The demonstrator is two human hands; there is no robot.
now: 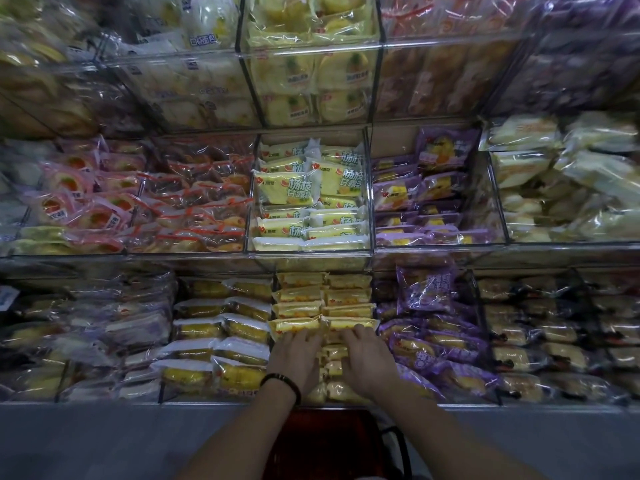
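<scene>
Both hands lie palm down in the middle bin of the lowest shelf, on the yellow snack packets (322, 306) being tidied there. The left hand (294, 356), with a dark bead bracelet (281, 380) at its wrist, covers the left column of packets, and the right hand (367, 360) covers the right column. On each hand the fingers are stretched forward and nearly straight. They press on the wrappers rather than clasp one, and no packet looks gripped, though the palms hide what lies beneath them. The packets run in two side-by-side columns, directly under the hands and on past the fingertips. Each packet's long axis runs left to right, across the line of the forearms, with its sealed ends pointing to either side and its upper edge tilted toward the back of the shelf. The row just beyond the fingertips is equally near to both hands, so each hand serves its own column, and any push or squaring probably goes straight ahead, against the packets' broad faces. Purple packets (426, 344) lie just right of the right hand and white-and-yellow packets (221, 327) just left of the left hand. A red basket (322, 441) sits below the forearms.
</scene>
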